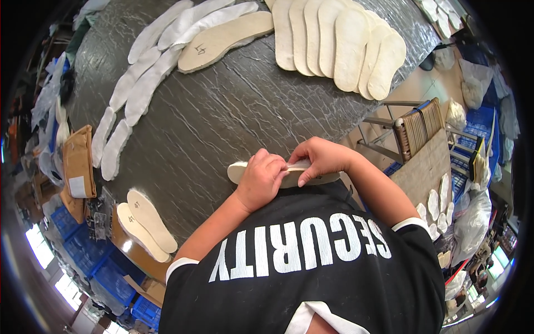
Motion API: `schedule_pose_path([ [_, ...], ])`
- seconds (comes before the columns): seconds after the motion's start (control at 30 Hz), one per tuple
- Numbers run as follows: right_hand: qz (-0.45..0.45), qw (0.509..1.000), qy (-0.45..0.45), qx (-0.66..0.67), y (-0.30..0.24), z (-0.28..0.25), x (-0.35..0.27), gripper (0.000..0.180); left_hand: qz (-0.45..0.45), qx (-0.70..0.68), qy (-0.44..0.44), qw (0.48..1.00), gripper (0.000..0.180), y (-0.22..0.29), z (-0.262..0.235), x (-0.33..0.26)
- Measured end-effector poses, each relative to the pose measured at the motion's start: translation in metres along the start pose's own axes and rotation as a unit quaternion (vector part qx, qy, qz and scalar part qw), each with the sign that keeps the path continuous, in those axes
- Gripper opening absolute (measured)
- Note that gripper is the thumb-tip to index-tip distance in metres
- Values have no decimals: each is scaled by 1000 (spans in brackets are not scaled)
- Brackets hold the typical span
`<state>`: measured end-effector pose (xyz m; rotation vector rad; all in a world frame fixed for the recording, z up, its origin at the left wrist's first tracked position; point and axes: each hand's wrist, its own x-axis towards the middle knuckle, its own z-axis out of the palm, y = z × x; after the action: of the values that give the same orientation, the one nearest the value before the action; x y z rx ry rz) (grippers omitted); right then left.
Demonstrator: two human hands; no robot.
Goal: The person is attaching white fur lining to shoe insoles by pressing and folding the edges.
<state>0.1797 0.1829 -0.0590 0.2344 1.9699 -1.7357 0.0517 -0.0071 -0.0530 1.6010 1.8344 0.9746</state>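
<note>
At the near edge of the table, close against my body, I hold a cream shoe insole (237, 172) with a fluffy white side. My left hand (260, 177) is closed over its middle, fingers bent. Just to the right, my right hand (320, 160) pinches the same insole between thumb and fingers, and the two hands almost meet. The fingers cover much of its middle; both of its ends show. Two more cream insoles (151, 221) with handwritten marks overlap at the table's left edge.
A dark, wrinkled plastic-covered table (206, 122) spreads ahead. White fluffy insoles (139, 89) line its far left, beside a marked beige insole (225, 42). Several cream insoles (351, 47) fan out at the far right. A woven-backed chair (418, 129) stands right, and brown paper packaging (78, 161) left.
</note>
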Motion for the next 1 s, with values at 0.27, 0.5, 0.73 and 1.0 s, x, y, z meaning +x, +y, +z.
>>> schedule_pose_path([
  [0.27,-34,993,101,49,2,10,-4,29,-2,-10,-22,1000,14,2,1,3],
  [0.5,54,998,7,8,5,3,-3,21,54,12,-36,998,19,4,4,3],
  [0.73,39,982,-79,-169,-11,-2,3,26,139,58,-43,988,17,9,6,8],
  [1.0,99,950,55,-291,-3,20,9,16,154,57,-83,983,17,5,11,3],
])
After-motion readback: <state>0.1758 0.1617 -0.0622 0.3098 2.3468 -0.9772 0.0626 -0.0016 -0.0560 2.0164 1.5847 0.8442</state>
